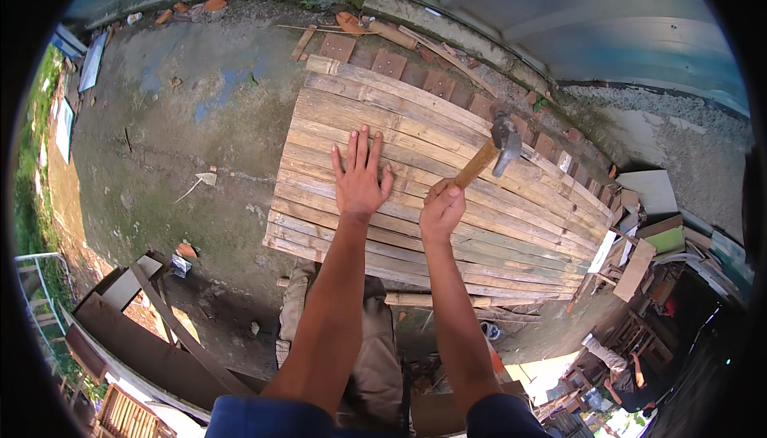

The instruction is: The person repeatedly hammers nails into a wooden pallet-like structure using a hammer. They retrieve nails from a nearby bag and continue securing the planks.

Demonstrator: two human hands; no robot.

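Note:
A claw hammer (478, 163) with a wooden handle is gripped in my right hand (442, 210). Its dark metal head points up and away, above the far side of a bamboo slat panel (479, 234). My left hand (363, 178) lies flat on the slats near the panel's left end, fingers spread. The long, split bamboo strips lie side by side, running left to right in front of me. Along the panel's far edge sits a row of small brown wooden blocks (388, 63). No nail can be made out under either hand.
A metal sheet wall (591, 14) rises beyond the panel. Wood and cardboard scraps (635, 266) are piled at its right end. Wooden boards (152, 334) stand at lower left on the concrete floor (176, 174). Another person (627, 378) is at lower right, among clutter.

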